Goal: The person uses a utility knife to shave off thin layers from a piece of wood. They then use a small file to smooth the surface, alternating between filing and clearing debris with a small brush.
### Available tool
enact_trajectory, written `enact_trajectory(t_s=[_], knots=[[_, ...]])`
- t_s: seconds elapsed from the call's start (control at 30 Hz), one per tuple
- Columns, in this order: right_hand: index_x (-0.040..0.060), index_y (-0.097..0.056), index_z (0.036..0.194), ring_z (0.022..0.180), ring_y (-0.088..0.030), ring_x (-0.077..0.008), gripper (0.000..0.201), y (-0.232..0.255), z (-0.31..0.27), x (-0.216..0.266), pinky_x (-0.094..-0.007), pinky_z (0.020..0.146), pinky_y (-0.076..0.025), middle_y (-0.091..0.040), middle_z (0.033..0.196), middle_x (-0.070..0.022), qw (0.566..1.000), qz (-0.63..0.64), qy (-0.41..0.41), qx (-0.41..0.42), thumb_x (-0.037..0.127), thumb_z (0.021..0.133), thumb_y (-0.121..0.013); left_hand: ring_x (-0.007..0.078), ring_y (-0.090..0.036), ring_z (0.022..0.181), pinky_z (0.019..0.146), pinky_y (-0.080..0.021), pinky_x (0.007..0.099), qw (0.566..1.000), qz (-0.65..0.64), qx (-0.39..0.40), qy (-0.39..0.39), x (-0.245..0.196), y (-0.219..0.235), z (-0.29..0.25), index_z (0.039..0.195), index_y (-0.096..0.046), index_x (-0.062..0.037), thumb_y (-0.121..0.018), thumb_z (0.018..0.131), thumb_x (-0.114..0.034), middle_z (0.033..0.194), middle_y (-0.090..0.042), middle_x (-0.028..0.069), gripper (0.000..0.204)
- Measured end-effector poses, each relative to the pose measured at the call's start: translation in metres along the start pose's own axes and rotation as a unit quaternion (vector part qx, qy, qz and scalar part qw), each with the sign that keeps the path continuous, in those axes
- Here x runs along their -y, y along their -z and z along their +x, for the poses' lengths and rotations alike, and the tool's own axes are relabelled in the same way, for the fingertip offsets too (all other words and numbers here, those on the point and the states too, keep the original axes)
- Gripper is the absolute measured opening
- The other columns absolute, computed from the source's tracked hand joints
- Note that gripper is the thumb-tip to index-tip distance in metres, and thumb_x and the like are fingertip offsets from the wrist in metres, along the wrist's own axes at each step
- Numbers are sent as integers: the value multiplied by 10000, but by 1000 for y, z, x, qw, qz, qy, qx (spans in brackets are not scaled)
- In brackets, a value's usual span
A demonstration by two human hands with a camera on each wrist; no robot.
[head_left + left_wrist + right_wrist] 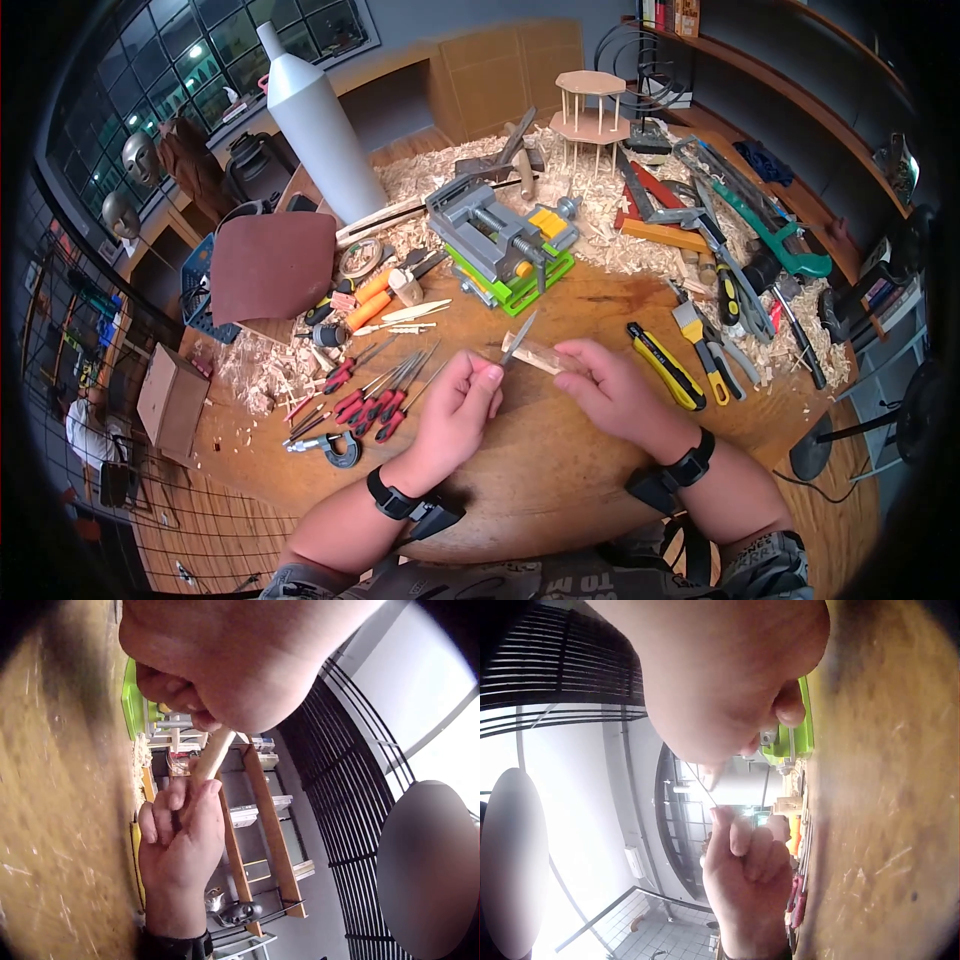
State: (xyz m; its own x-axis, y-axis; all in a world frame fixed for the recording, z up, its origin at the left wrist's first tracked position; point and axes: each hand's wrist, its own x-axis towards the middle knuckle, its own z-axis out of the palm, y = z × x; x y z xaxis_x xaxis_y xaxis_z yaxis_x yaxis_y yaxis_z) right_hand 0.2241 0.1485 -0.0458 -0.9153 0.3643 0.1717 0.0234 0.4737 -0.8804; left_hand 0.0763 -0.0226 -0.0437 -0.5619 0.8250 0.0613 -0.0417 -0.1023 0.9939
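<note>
In the head view my left hand (462,402) pinches a thin, flat grey blade-like strip (521,336) between thumb and curled fingers, its pointed end up and away from me. Its handle end is hidden in the hand. My right hand (622,398) grips a short pale wooden stick (536,356), whose far end crosses behind the strip. The left wrist view shows the stick (213,756) rising from the right hand (184,832), thumb along it. Seen edge-on in the right wrist view, the strip (702,785) slants up from the left hand's (746,877) thumb tip.
A grey vise on a green base (505,240) stands ahead. Red-handled small tools (375,400) and a micrometer (335,449) lie left; a yellow utility knife (667,367) and brush (700,345) lie right. Wood shavings (420,180) cover the back, around a small two-tiered wooden stand (590,125).
</note>
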Motion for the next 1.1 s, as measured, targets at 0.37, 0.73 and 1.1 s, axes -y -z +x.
enact_trajectory(t_s=[0.37,0.73,1.1], knots=[[-12,-575,1249,794,-596,-88,317,9,-1,10,-262,694,-486,-656,908,-62,999,26,-30,3,129,973,-640,63,-439,615,557,-345,218,1000,12,-5,-1,-2,-1,-1,964,-499,-45,-511,1063,-153,718,-485,-13,147],[-3,-527,1279,793,-488,-25,282,3,2,-9,-201,678,-419,-564,933,30,946,303,-40,-112,127,1030,-555,77,-456,620,545,-361,227,999,-26,-22,0,-2,3,6,1064,-537,-39,-499,1064,-166,767,-509,4,132],[22,-506,1279,688,-460,-29,270,5,4,-6,-199,588,-385,-545,871,33,964,254,-51,-62,100,1024,-547,77,-506,697,637,-409,215,994,-90,54,24,-5,4,-1,1153,-554,-46,-459,1078,-164,847,-603,29,169]])
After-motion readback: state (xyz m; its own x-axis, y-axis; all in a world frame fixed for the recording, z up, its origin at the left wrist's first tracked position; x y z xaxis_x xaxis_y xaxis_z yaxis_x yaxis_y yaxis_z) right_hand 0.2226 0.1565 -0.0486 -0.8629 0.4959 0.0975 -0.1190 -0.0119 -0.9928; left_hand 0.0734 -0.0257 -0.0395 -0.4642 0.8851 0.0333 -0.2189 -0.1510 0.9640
